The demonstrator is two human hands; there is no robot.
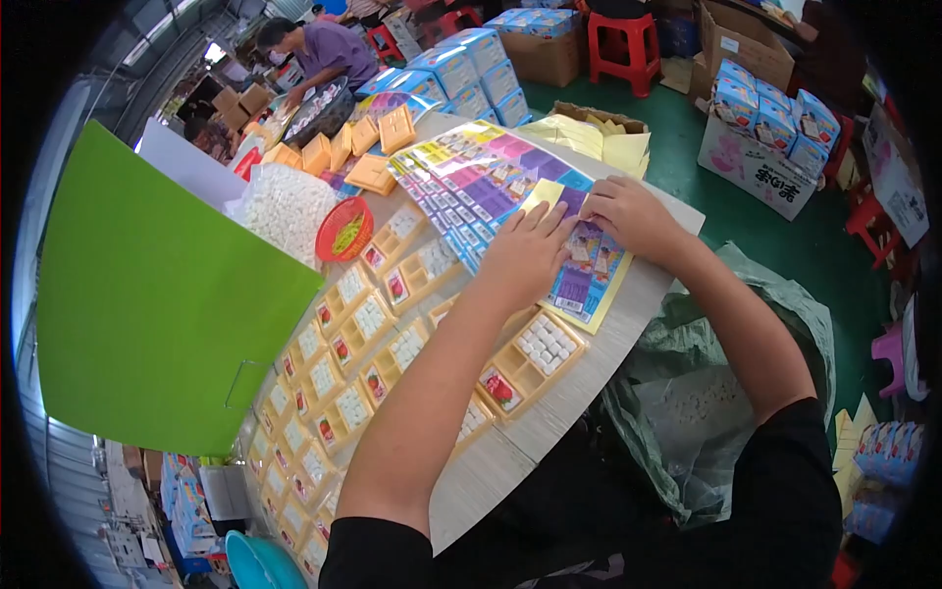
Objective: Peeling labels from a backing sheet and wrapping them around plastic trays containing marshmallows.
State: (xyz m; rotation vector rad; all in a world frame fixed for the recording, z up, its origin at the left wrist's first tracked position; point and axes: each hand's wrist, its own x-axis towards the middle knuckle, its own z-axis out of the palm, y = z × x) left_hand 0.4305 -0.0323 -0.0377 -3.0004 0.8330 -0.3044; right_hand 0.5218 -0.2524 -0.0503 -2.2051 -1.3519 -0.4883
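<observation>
My left hand (528, 253) lies flat with its fingers stretched out on a printed sheet (586, 283) of purple and blue labels with a yellow backing. Close beside it, my right hand (628, 214) has its fingers bent and pinched together at the sheet, near the left fingertips. What exactly lies between those fingers is mostly hidden. More printed label sheets (461, 182) in yellow, pink and blue spread out beyond my hands. Just below the sheet sits a pale orange tray (517, 365) with white pieces and a red strawberry picture in its compartments.
Rows of similar trays (368, 319) cover the table's left side. Beyond them are a red basket (344, 230), a bag of white pieces (287, 208) and orange cases (373, 174). A green panel (157, 304) rises at left; a plastic bag (687, 393) hangs at right. Someone in purple (339, 51) works behind.
</observation>
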